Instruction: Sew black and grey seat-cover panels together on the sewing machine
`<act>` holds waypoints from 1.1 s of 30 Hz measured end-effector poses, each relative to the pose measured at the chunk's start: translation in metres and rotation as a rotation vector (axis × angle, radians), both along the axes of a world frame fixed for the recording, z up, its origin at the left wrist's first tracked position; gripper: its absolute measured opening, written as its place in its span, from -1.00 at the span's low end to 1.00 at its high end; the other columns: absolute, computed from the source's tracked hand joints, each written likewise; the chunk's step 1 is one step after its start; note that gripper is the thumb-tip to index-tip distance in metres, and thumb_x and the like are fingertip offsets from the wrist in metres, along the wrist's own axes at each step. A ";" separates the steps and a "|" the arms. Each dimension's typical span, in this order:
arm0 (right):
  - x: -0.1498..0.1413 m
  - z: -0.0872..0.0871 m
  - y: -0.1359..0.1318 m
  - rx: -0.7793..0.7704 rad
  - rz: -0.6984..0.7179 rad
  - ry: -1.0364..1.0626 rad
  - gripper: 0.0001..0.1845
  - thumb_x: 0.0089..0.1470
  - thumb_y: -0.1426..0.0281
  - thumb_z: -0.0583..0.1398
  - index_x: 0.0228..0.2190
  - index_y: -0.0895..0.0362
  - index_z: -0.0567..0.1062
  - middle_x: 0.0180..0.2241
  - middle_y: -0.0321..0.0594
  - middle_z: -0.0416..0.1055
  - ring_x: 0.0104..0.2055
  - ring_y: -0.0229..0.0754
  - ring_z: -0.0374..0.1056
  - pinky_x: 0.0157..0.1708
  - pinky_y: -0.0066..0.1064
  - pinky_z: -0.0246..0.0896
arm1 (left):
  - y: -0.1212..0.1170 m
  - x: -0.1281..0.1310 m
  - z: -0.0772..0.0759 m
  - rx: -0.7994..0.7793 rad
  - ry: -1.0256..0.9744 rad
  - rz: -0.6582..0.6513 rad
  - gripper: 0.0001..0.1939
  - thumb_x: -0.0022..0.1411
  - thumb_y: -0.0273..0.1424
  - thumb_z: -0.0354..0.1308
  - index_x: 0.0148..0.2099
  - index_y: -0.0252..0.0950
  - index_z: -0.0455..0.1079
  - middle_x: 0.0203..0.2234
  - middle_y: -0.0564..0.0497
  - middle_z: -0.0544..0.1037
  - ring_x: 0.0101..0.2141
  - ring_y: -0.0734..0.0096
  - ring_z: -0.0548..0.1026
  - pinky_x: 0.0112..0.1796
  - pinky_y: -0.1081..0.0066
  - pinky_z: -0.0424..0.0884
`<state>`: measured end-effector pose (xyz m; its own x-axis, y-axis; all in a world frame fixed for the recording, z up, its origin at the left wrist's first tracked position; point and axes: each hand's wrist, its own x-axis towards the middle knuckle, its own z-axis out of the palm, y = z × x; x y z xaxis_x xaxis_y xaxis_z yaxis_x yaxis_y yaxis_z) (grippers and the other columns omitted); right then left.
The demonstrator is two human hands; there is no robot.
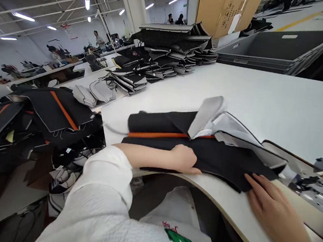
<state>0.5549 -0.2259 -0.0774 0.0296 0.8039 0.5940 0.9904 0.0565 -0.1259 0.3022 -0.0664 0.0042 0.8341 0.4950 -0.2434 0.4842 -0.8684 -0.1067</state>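
Observation:
A black fabric piece [220, 160] with an orange strip [160, 135] lies on the white table in front of me. Its right part is folded over, showing a light grey backing [234, 127]. My left hand [185, 159] is closed on the near edge of the black fabric, fingers curled and thumb pointing right along the edge. At the right corner of the same fabric lies my right hand [270, 198], its fingers stretched out and the fingertips touching the cloth. Just right of the fabric is a metal sewing machine part [316, 191], partly cut off by the frame.
Stacked black and grey pieces [170, 54] stand at the table's back left. A grey plastic crate [269, 51] and a cardboard box [227, 12] are behind. More black pieces with orange strips [57, 108] pile up at left. The table's curved edge [221, 209] runs close to me.

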 end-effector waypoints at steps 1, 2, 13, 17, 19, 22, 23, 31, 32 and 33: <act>-0.012 0.002 0.012 -0.030 0.068 -0.044 -0.64 0.14 0.33 0.07 -0.08 0.02 0.54 -0.04 -0.04 0.45 -0.06 -0.01 0.41 -0.16 -0.24 0.34 | 0.000 -0.017 0.001 0.058 -0.027 0.026 -0.41 0.23 -0.01 0.04 -0.02 -0.45 0.47 -0.07 -0.38 0.50 -0.09 -0.05 0.49 -0.13 0.05 0.45; -0.025 0.004 0.023 -0.053 0.136 -0.087 -0.63 0.15 0.40 0.05 -0.07 0.05 0.52 -0.02 -0.05 0.45 -0.05 -0.02 0.41 -0.13 -0.23 0.34 | 0.006 -0.031 0.002 0.138 -0.059 0.070 -0.32 0.23 0.03 0.02 0.10 -0.48 0.38 0.05 -0.42 0.40 0.03 -0.11 0.40 -0.01 -0.05 0.35; -0.164 0.044 0.081 -0.181 0.754 0.043 -0.71 0.27 0.33 0.04 -0.16 0.13 0.52 -0.06 -0.13 0.48 -0.03 -0.16 0.38 -0.08 -0.29 0.29 | 0.185 0.013 -0.024 -0.007 -0.339 0.285 -0.35 0.37 -0.12 -0.16 0.40 -0.23 -0.16 0.36 -0.18 -0.18 0.33 -0.03 -0.22 0.23 -0.12 -0.16; -0.149 0.052 0.126 -0.294 0.571 0.026 -0.60 0.28 0.28 0.00 0.07 0.09 0.40 0.15 -0.09 0.29 0.20 -0.06 0.19 0.12 -0.13 0.16 | 0.186 0.046 -0.048 -0.137 -0.330 0.211 -0.36 0.38 -0.10 -0.23 0.39 -0.27 -0.13 0.34 -0.19 -0.05 0.33 0.08 -0.16 0.25 -0.06 -0.23; -0.137 0.044 0.153 -0.403 0.392 -0.001 -0.50 0.26 0.20 0.02 0.17 0.09 0.30 0.23 -0.08 0.15 0.28 0.03 0.04 0.21 -0.01 0.03 | 0.190 0.038 -0.050 -0.175 -0.354 0.102 -0.38 0.38 -0.15 -0.19 0.38 -0.28 -0.10 0.33 -0.18 -0.01 0.33 0.14 -0.10 0.27 0.01 -0.19; -0.126 0.027 0.185 -0.492 0.219 -0.036 -0.41 0.25 0.11 0.01 0.24 0.05 0.19 0.29 -0.11 0.02 0.32 0.06 -0.07 0.26 0.02 -0.07 | 0.220 -0.013 -0.048 -0.128 -0.476 -0.034 -0.49 0.36 -0.23 -0.10 0.30 -0.23 0.13 0.30 -0.12 0.12 0.29 0.21 0.05 0.26 0.12 -0.06; -0.123 0.023 0.194 -0.496 0.192 -0.047 -0.42 0.26 0.10 -0.01 0.24 0.01 0.18 0.30 -0.13 0.01 0.33 0.05 -0.09 0.26 0.01 -0.09 | 0.236 -0.040 -0.047 -0.062 -0.564 -0.006 -0.53 0.35 -0.26 -0.07 0.26 -0.24 0.19 0.28 -0.12 0.14 0.28 0.22 0.08 0.25 0.15 -0.03; -0.122 0.012 0.261 -0.465 0.127 -0.127 -0.45 0.28 0.06 -0.14 0.22 -0.11 0.20 0.29 -0.16 0.04 0.33 0.06 -0.08 0.23 0.04 -0.02 | 0.338 -0.320 -0.057 0.592 -1.398 1.579 -0.51 0.34 -0.48 -0.05 0.25 -0.57 0.01 0.19 -0.44 0.16 0.21 0.15 0.20 0.18 0.19 0.14; -0.123 0.011 0.267 -0.458 0.135 -0.136 -0.44 0.28 0.06 -0.16 0.23 -0.12 0.20 0.28 -0.15 0.04 0.33 0.07 -0.08 0.22 0.05 0.00 | 0.342 -0.341 -0.059 0.640 -1.427 1.668 -0.48 0.36 -0.43 -0.07 0.26 -0.63 -0.06 0.18 -0.51 0.13 0.21 0.09 0.19 0.16 0.13 0.15; -0.123 0.011 0.271 -0.451 0.144 -0.143 -0.44 0.28 0.06 -0.17 0.23 -0.13 0.19 0.29 -0.16 0.04 0.33 0.06 -0.07 0.21 0.06 0.01 | 0.347 -0.357 -0.061 0.669 -1.442 1.711 -0.44 0.37 -0.38 -0.06 0.26 -0.65 -0.10 0.17 -0.53 0.11 0.20 0.03 0.18 0.15 0.09 0.16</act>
